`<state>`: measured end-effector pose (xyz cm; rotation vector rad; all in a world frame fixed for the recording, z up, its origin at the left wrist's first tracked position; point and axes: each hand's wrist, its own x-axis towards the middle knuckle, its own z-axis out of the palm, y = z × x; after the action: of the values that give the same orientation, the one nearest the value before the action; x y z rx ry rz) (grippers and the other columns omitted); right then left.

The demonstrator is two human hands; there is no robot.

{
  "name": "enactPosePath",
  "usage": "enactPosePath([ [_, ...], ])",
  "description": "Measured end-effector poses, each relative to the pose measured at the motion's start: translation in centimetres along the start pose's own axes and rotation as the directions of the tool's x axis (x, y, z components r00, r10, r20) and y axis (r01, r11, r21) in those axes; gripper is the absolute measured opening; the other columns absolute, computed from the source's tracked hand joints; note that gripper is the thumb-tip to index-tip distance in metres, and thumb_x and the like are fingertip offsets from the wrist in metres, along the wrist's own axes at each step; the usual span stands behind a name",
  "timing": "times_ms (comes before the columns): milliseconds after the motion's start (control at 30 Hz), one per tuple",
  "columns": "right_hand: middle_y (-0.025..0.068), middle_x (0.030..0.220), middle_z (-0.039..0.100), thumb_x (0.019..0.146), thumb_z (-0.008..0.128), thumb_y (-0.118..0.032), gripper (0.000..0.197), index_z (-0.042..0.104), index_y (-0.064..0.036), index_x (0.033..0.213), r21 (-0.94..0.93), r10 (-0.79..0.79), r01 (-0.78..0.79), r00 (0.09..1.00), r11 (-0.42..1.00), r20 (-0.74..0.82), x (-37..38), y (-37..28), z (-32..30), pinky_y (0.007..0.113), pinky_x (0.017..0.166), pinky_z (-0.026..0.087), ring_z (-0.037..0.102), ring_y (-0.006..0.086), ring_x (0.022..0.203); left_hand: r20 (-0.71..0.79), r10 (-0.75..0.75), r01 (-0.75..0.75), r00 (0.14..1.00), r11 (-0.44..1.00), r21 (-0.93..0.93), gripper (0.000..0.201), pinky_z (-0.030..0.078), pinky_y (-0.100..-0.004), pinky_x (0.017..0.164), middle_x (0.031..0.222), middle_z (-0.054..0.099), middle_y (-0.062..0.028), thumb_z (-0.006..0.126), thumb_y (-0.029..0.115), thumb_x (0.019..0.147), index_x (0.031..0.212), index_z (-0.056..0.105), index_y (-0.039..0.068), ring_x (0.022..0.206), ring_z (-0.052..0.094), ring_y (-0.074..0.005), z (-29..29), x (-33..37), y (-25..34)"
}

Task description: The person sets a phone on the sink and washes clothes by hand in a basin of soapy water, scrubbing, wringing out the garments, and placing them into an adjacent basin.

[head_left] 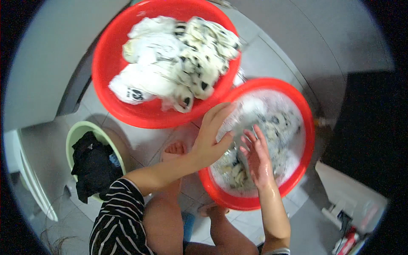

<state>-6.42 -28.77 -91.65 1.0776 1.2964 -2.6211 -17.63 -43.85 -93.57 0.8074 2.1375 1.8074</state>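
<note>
A red basin (309,140) of soapy water stands on the floor at the right, with white foam over its surface. Wet white clothes with dark spots (278,123) lie partly under the suds. Over the basin's left rim hangs my left hand (214,131), its fingers stretched out and nothing in them. My right hand (257,159) is above the water, palm turned toward the left one, fingers spread and wet. The two hands are apart. Behind them, a larger red basin (104,53) holds a heap of white and black-spotted clothes (165,61).
To the left, a pale green bucket (73,131) contains black clothes (91,163) that hang over its rim. A blue object (188,225) shows between my legs. Grey tiles cover the floor (146,142). A white bin-like container (350,193) stands at the lower right.
</note>
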Motion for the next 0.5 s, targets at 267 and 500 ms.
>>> enactPosePath([
  [267,0.0204,0.134,0.043,0.077,0.069,-0.016,0.066,0.04,-0.0057,0.136,-0.879,-0.28,0.037,0.953,0.476,-0.112,-4.8,7.9,-14.3,0.038,0.104,0.032,0.04,0.0336,0.126,0.707,-0.161,-0.249,0.688,0.864,0.438,0.06,0.027,-0.0446,0.107,0.142,0.028,-0.0182,0.06,0.031,0.081,0.136,0.042,0.017,0.13,0.029,-0.0393,11.2,-4.3,-4.8],
  [500,0.0257,0.12,0.055,0.081,0.062,-0.021,0.058,0.042,-0.0009,0.132,-0.864,-0.026,-0.392,0.907,0.316,-0.421,-0.4,14.0,-18.3,0.039,0.102,0.036,0.051,0.0349,0.116,0.598,-0.685,-0.194,0.415,0.576,0.794,0.077,0.025,-0.0541,0.107,0.144,0.028,-0.0215,0.064,0.044,0.077,0.142,0.031,0.019,0.133,0.026,-0.0416,16.2,0.5,-9.2],
])
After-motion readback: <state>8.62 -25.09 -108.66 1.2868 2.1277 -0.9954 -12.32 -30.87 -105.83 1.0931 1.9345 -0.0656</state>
